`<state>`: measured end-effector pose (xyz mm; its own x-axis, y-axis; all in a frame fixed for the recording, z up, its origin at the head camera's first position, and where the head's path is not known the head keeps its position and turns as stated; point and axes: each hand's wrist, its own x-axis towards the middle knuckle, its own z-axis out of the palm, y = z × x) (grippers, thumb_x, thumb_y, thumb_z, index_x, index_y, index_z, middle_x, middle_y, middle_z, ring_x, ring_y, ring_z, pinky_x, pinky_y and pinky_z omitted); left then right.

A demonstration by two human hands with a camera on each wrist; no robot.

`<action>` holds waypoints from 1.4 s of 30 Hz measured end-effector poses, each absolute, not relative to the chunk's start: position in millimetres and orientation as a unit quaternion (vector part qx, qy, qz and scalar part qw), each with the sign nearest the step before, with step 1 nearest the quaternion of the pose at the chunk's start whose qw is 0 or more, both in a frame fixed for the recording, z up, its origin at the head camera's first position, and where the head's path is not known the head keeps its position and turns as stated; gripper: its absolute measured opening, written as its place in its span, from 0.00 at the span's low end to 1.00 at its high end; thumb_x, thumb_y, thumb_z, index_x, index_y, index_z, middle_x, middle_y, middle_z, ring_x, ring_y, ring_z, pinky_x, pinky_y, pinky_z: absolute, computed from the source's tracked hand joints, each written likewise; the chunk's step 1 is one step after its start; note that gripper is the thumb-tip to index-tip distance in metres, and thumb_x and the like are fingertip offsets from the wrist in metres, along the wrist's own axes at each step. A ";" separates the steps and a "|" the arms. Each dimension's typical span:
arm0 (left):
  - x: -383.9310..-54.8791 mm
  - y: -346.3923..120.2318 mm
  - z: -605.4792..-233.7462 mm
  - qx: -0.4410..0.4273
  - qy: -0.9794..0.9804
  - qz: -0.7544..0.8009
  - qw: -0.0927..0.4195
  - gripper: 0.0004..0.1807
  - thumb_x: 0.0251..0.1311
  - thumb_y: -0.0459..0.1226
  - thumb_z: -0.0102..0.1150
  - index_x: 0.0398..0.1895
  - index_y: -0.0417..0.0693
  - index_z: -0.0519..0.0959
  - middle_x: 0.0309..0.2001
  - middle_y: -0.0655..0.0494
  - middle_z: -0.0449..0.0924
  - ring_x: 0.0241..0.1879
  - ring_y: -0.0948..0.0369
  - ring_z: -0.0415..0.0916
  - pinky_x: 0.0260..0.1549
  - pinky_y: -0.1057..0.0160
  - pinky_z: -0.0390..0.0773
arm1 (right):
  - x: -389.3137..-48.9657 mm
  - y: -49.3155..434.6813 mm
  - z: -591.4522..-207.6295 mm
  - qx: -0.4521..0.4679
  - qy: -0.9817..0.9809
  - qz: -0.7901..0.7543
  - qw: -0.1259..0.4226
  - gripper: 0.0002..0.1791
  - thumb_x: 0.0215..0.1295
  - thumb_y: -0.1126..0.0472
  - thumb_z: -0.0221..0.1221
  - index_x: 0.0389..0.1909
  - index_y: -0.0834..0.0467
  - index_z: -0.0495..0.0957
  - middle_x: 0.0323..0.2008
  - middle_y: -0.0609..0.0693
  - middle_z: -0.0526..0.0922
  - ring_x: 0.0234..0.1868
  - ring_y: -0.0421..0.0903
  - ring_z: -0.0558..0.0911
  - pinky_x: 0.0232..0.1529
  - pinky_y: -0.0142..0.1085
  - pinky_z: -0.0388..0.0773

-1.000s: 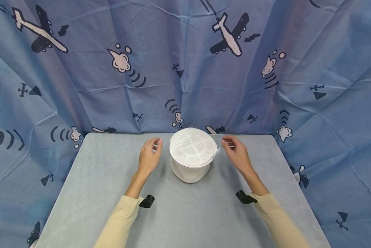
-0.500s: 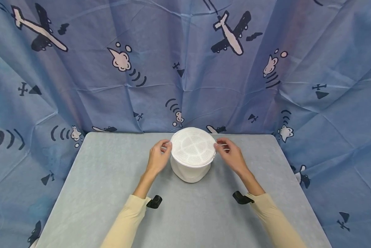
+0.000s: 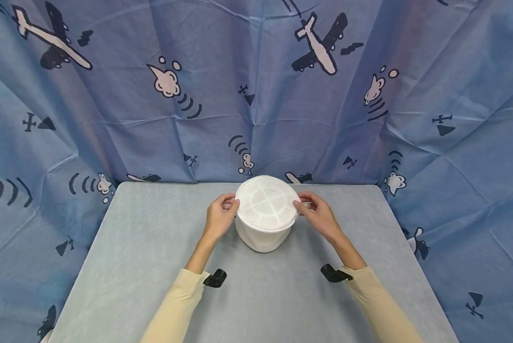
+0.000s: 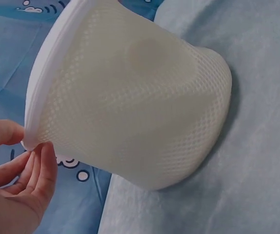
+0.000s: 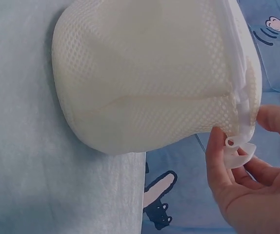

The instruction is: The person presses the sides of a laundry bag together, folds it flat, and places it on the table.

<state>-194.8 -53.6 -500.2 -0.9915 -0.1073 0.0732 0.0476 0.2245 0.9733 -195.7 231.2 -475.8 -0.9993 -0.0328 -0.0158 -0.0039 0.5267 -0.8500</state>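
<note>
A white mesh laundry bag (image 3: pixel 267 204), round and drum-like, stands upright on the table with its flat mesh top facing up. My left hand (image 3: pixel 220 216) pinches the left side of its top rim, the thumb above and fingers below, as the left wrist view shows. On the opposite side my right hand (image 3: pixel 321 218) pinches the rim. Close to those fingers, a white plastic zipper pull (image 5: pixel 238 155) hangs from the zipper band (image 5: pixel 243 109) in the right wrist view. The lower mesh wall (image 4: pixel 140 97) looks slightly creased and narrows toward the bottom.
The grey table (image 3: pixel 265 295) extends around the bag, its back edge just behind it. A blue curtain (image 3: pixel 213 95) printed with airplanes hangs along the back and both sides. A black wrist camera (image 3: pixel 215 278) sits at the left cuff, another black camera (image 3: pixel 334 273) at the right.
Both hands have moved inward from either side of the bag and now grip its rim. The bag stays in nearly the same spot.
</note>
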 end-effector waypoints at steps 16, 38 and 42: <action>-193.9 -52.4 -504.7 0.041 -0.752 -0.657 0.038 0.15 0.65 0.29 0.64 0.53 0.30 0.82 0.38 0.42 0.84 0.30 0.66 0.79 0.38 0.47 0.87 | -195.9 234.3 -488.3 -0.017 0.857 -0.514 0.028 0.27 0.71 0.53 0.66 0.63 0.65 0.75 0.55 0.63 0.80 0.46 0.51 0.80 0.40 0.30 0.79; -194.0 -52.0 -522.8 0.042 -0.782 -0.621 0.026 0.15 0.65 0.29 0.65 0.53 0.32 0.82 0.40 0.43 0.83 0.35 0.59 0.80 0.28 0.71 0.81 | -196.0 231.4 -510.0 0.003 0.868 -0.495 0.037 0.25 0.70 0.54 0.66 0.62 0.64 0.76 0.53 0.61 0.81 0.46 0.50 0.77 0.38 0.30 0.74; -193.8 -52.1 -527.2 0.042 -0.788 -0.613 0.025 0.15 0.65 0.30 0.65 0.53 0.32 0.82 0.40 0.43 0.83 0.35 0.58 0.81 0.27 0.70 0.81 | -197.4 232.2 -515.5 0.003 0.872 -0.489 0.035 0.24 0.70 0.55 0.66 0.61 0.63 0.77 0.53 0.61 0.81 0.45 0.50 0.77 0.38 0.30 0.73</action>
<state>-193.8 -52.1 -527.2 -0.9953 -0.0964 -0.0123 -0.0356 0.2439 0.9692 -197.4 232.2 -515.5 -0.9975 -0.0287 -0.0646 0.0401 0.5224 -0.8518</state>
